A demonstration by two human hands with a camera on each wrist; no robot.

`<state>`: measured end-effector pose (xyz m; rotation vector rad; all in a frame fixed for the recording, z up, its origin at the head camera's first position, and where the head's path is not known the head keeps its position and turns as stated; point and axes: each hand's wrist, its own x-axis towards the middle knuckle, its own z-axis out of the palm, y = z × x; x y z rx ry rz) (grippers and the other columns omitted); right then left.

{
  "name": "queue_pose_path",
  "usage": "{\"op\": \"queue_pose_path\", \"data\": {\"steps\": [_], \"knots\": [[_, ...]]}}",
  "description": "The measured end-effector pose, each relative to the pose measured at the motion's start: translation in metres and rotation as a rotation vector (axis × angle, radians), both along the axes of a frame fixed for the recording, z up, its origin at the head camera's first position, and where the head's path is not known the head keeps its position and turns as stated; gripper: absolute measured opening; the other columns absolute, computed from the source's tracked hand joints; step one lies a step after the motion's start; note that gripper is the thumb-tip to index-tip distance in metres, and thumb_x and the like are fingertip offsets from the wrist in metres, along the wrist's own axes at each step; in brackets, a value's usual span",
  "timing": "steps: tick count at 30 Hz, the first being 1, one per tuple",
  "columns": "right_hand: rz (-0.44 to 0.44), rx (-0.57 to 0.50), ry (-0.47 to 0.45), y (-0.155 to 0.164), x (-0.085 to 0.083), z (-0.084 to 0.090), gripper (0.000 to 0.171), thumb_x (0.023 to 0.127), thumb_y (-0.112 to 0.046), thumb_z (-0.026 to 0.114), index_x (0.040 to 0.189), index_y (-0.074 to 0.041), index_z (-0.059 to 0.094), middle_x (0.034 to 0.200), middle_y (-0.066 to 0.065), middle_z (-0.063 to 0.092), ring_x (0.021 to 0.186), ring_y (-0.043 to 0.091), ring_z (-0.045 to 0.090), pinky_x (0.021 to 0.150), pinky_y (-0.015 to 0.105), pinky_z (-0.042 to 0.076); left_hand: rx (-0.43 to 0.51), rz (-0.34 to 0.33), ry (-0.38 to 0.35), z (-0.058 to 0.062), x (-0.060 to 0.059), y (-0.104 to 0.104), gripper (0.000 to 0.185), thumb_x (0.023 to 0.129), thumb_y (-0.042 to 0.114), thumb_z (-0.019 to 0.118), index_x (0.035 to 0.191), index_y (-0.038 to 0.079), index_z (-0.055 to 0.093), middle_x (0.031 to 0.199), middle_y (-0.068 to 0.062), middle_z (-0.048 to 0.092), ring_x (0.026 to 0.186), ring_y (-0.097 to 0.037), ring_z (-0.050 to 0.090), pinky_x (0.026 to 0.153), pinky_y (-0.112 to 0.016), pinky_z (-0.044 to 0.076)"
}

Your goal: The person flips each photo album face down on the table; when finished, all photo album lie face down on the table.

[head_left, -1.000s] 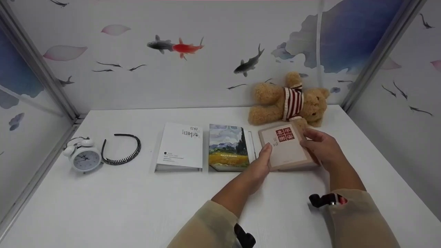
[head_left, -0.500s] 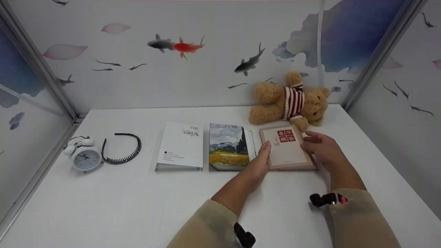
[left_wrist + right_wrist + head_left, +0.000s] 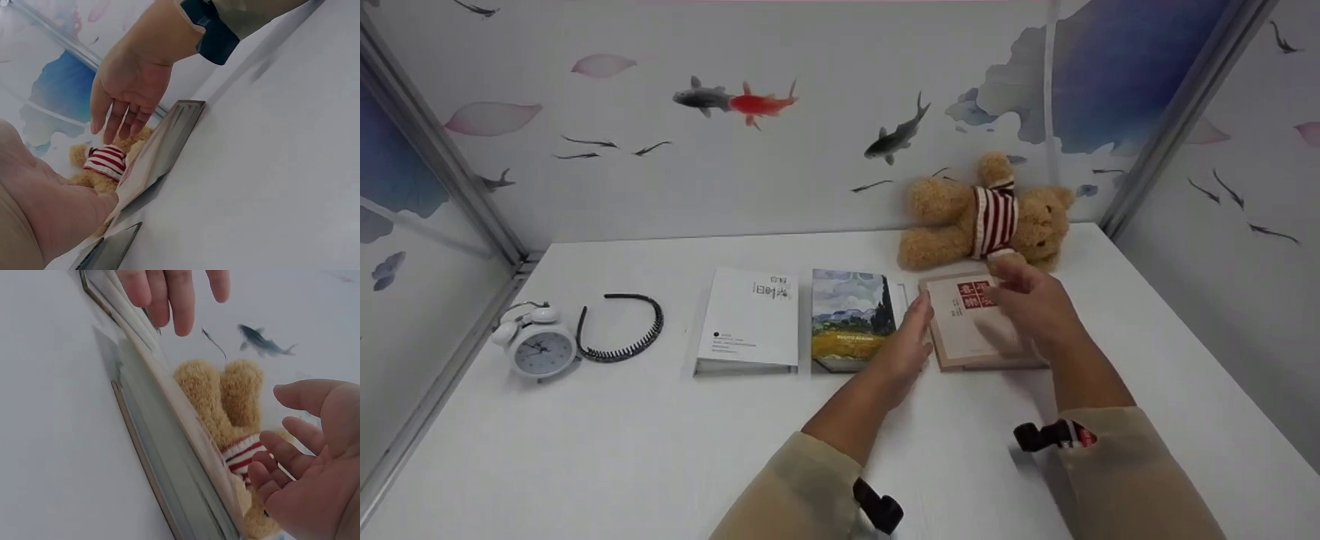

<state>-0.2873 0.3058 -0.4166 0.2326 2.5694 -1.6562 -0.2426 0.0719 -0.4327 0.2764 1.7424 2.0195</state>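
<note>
A beige book with a red square print lies flat on the white table, its page edges showing in the right wrist view. My right hand hovers above its right half, fingers loosely bent and holding nothing. At the book's left edge is my left hand, fingers extended, in the gap beside the painted-cover photo album; whether it touches either cannot be told. In the left wrist view, the right hand hangs over the book with fingers apart from it.
Left of the album lies a white book. A teddy bear in a striped shirt lies against the back wall, just behind the beige book. At the far left are a white alarm clock and a black headband.
Both hands have let go of the beige book. The right hand has risen and shifted left over the cover; the left hand has drawn slightly left off its edge.
</note>
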Motion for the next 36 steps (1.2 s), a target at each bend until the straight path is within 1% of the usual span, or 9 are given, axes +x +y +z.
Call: {"op": "queue_pose_path", "data": {"steps": [3,6,11,15,21,24,28,32,36], "knots": [[0.063,-0.040,0.032,-0.021,0.000,0.007,0.059,0.106,-0.030,0.068,0.161,-0.019,0.049,0.161,0.010,0.053,0.138,0.023,0.052,0.111,0.034,0.052,0.000,0.031,0.062,0.006,-0.005,-0.017,0.073,0.114,0.061,0.017,0.175,0.022,0.006,0.183,-0.003,0.008,0.171,-0.026,0.005,0.138,-0.051,0.015],[0.105,-0.075,0.046,-0.043,0.000,0.010,0.057,0.106,-0.028,0.068,0.160,-0.018,0.050,0.160,0.008,0.055,0.141,0.024,0.054,0.117,0.038,0.050,-0.007,0.064,0.100,0.010,-0.010,-0.037,0.070,0.115,0.058,0.018,0.175,0.023,0.006,0.184,-0.001,0.005,0.171,-0.026,0.005,0.138,-0.051,0.017],[0.115,-0.054,0.044,-0.075,-0.005,0.011,0.056,0.105,-0.033,0.071,0.157,-0.023,0.054,0.154,0.002,0.060,0.145,0.024,0.054,0.124,0.047,0.045,-0.004,0.118,0.124,0.017,-0.018,-0.073,0.072,0.114,0.061,0.014,0.174,0.023,0.009,0.184,-0.001,0.007,0.171,-0.024,0.007,0.138,-0.048,0.017],[0.146,-0.091,0.045,-0.095,-0.012,0.013,0.055,0.106,-0.031,0.069,0.158,-0.020,0.053,0.155,0.002,0.060,0.146,0.025,0.054,0.126,0.049,0.044,-0.006,0.171,0.142,0.022,-0.021,-0.104,0.073,0.112,0.063,0.013,0.174,0.025,0.011,0.183,0.000,0.010,0.171,-0.022,0.010,0.139,-0.046,0.017],[0.182,-0.097,0.077,-0.119,-0.019,0.015,0.051,0.106,-0.034,0.069,0.155,-0.027,0.057,0.154,-0.004,0.061,0.146,0.022,0.056,0.127,0.051,0.042,0.017,0.252,0.155,0.023,-0.024,-0.143,0.074,0.113,0.063,0.013,0.174,0.022,0.009,0.183,-0.003,0.009,0.171,-0.024,0.008,0.139,-0.048,0.014],[0.198,-0.118,0.092,-0.126,-0.022,0.015,0.050,0.106,-0.035,0.069,0.155,-0.029,0.056,0.154,-0.005,0.061,0.147,0.021,0.055,0.129,0.052,0.039,0.019,0.273,0.153,0.021,-0.025,-0.152,0.074,0.113,0.063,0.012,0.174,0.022,0.009,0.183,-0.003,0.010,0.171,-0.025,0.007,0.139,-0.049,0.013],[0.196,-0.142,0.083,-0.127,-0.024,0.011,0.050,0.106,-0.036,0.068,0.154,-0.031,0.056,0.157,-0.004,0.059,0.148,0.021,0.055,0.130,0.053,0.037,0.009,0.279,0.146,0.018,-0.025,-0.153,0.075,0.112,0.065,0.012,0.174,0.023,0.009,0.183,-0.002,0.011,0.171,-0.024,0.008,0.139,-0.048,0.014],[0.201,-0.159,0.040,-0.121,-0.021,0.001,0.049,0.106,-0.036,0.068,0.154,-0.030,0.056,0.158,-0.001,0.057,0.150,0.023,0.052,0.130,0.053,0.037,-0.015,0.280,0.136,0.013,-0.024,-0.148,0.075,0.112,0.065,0.012,0.174,0.023,0.011,0.183,-0.002,0.011,0.171,-0.025,0.008,0.139,-0.048,0.014],[0.206,-0.186,0.010,-0.117,-0.017,-0.013,0.049,0.106,-0.035,0.068,0.154,-0.027,0.057,0.158,0.003,0.056,0.150,0.027,0.050,0.129,0.052,0.038,-0.042,0.274,0.120,0.004,-0.022,-0.144,0.074,0.112,0.064,0.014,0.174,0.023,0.013,0.183,-0.004,0.011,0.171,-0.027,0.008,0.139,-0.050,0.014]]}}
